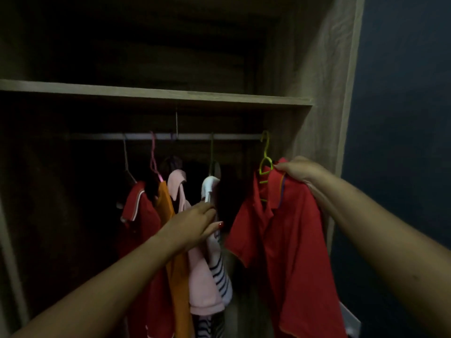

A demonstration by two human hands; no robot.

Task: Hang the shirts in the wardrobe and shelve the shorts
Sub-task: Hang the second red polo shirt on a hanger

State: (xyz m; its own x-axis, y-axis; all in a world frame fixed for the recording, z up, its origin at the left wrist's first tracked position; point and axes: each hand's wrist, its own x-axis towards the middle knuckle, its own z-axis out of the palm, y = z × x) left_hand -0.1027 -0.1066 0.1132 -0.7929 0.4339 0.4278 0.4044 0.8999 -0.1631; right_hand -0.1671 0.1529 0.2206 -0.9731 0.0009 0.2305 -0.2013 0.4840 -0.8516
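Step in hand: getting the red shirt [288, 240] onto the rail [195, 136]. Right hand [296, 168] grips it at the collar/shoulder, fingers closed on fabric and probably the yellow hanger [265, 164] shoulder underneath; can't tell exactly where fingertips sit, they're behind the cloth. Hanger hook is up at rail height, at the rail's right end near the wardrobe side panel [314, 93]. Can't tell if it's over the rail yet.

Left hand [195, 222] is flat against the hung shirts, fingers together and extended, thumb out, pushing the striped shirt [217, 259] and pink shirt [200, 276] left. Not pinching anything.

To do it well: hold that gap open with the left, seat the hook fully on the rail before letting go, keep hook opening facing the same way as the others. Check the collar isn't slipping off the hanger, since the shirt hangs skewed, bulk dropping right and near.

No shorts in view. Shelf [156, 93] above the rail.
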